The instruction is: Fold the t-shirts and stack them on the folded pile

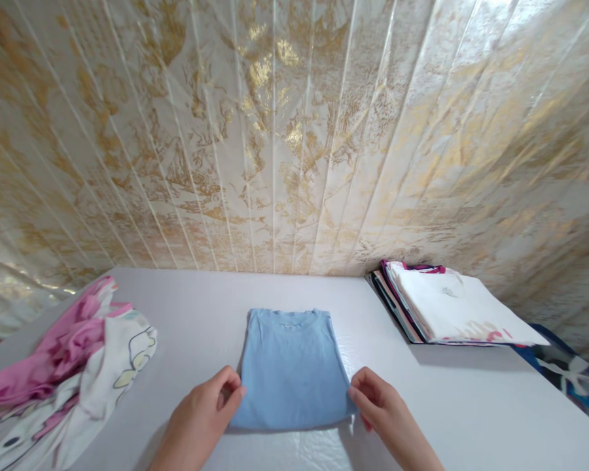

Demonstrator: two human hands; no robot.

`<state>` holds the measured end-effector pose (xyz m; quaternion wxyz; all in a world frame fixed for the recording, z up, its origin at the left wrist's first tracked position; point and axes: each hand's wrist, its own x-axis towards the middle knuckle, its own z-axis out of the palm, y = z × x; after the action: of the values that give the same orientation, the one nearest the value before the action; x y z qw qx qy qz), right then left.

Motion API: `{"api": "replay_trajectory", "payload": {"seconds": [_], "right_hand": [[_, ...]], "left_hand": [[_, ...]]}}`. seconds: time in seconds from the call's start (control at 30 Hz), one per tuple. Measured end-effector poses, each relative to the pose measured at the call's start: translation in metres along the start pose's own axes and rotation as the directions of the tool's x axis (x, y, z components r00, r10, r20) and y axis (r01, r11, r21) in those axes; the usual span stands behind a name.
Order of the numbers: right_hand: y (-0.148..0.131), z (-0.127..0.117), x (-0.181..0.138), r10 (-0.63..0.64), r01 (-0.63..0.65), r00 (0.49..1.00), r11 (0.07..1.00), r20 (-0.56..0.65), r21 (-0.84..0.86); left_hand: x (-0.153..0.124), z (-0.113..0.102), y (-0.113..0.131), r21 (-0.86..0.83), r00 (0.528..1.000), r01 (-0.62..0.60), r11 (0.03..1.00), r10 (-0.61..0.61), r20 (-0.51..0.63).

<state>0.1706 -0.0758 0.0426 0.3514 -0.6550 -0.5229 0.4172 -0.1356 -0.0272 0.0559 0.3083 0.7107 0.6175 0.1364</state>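
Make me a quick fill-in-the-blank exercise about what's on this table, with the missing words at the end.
The folded shirt between the left hand and the right hand is light ____.

The stack of folded clothes is nearer to the person's ____ hand.

The top garment of that stack is mostly ____.

The loose clothes on the other side are mainly white and ____.

Missing words: blue; right; white; pink.

The folded shirt (290, 369) is light blue, the table (186, 307) a pale greyish white. Pink and white cloth (73, 353) bears dark-outlined figures touched with pale yellow; the folded stack (436, 304) shows white with pinkish-red print above black, pink and purple edges. Gold motifs pattern the whitish backdrop (294, 190).
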Motion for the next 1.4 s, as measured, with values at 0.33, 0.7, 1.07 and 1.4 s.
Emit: {"api": "replay_trajectory", "payload": {"seconds": [0.33, 0.7, 1.07, 1.4], "right_hand": [[0.014, 0.004, 0.006, 0.077, -0.109, 0.986, 0.968, 0.145, 0.228], [-0.001, -0.016, 0.000, 0.060, -0.117, 0.939, 0.982, 0.339, 0.150], [-0.016, -0.043, 0.076, -0.092, 0.110, 0.992, 0.965, 0.086, -0.237], [-0.024, -0.023, 0.158, -0.364, 0.379, 0.924, 0.831, 0.117, -0.407]], "left_hand": [[0.003, 0.014, -0.009, -0.471, 0.997, 0.052, 0.881, -0.019, 0.076], [-0.020, 0.006, -0.012, -0.188, 0.997, -0.072, 0.980, 0.068, -0.024], [0.030, 0.016, 0.081, 0.094, 0.568, -0.821, 0.563, 0.789, 0.236], [0.065, 0.081, 0.081, 0.335, 0.369, -0.900, 0.281, 0.898, 0.240]]}}
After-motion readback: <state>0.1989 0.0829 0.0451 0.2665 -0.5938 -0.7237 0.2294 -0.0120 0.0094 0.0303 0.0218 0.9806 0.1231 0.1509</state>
